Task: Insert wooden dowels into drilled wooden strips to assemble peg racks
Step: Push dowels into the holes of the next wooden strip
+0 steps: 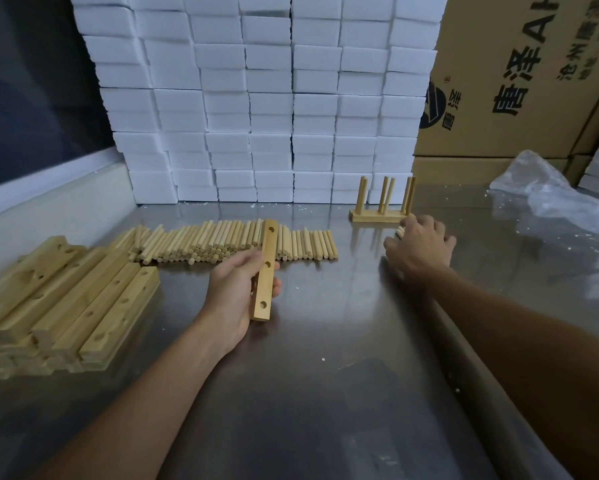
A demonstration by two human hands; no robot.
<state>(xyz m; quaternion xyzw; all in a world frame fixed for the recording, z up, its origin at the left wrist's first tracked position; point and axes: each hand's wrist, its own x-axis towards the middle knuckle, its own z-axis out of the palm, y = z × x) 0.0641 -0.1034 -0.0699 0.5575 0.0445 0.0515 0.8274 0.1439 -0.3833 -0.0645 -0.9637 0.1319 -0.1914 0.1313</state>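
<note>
Three holes show in the drilled strip [268, 268] gripped by the left hand [234, 292]; at two o'clock, the right hand [417, 245] curls around dowels [400, 231].

Strip stack [66, 303]: left, on table [325, 375].
Dowel pile [221, 242]: behind, centre.
Assembled rack [382, 202]: right of the dowels.

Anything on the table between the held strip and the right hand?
Head view: nothing. Bare steel table lies between the strip in the left hand and the right hand.
</note>
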